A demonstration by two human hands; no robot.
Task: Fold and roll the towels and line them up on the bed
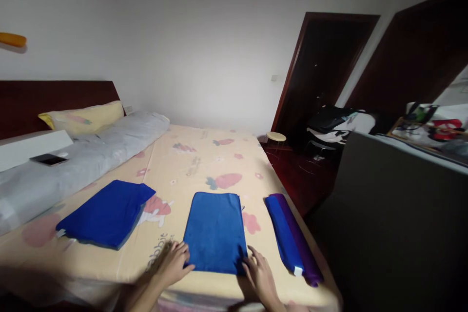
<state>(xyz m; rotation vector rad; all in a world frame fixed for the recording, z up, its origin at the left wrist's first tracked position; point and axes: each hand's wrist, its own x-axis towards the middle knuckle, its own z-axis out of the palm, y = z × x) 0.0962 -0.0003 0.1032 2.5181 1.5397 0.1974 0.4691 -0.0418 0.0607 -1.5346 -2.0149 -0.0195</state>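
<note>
In front of me a blue cloth point(216, 234), folded into a flat rectangle, lies on the bed. My left hand point(176, 262) is at its near left corner, thumb apart from the bent fingers. By the near right corner is my right hand point(260, 273), its fingers spread and casting a shadow on the fabric. Neither hand visibly grips anything. To the left lies another blue cloth point(106, 214), flat and slightly skewed, with a white tag. On the right, a narrow blue roll point(285, 234) with a white tag rests beside a purple roll point(300, 241).
A patterned sheet point(204, 156) covers the bed. Along the headboard point(54, 102) are a yellow pillow point(87, 119), a long grey bundle point(106, 141) and a phone point(48, 159). To the right stand a dark cabinet point(395, 224), a stool point(276, 136) and a door point(325, 73).
</note>
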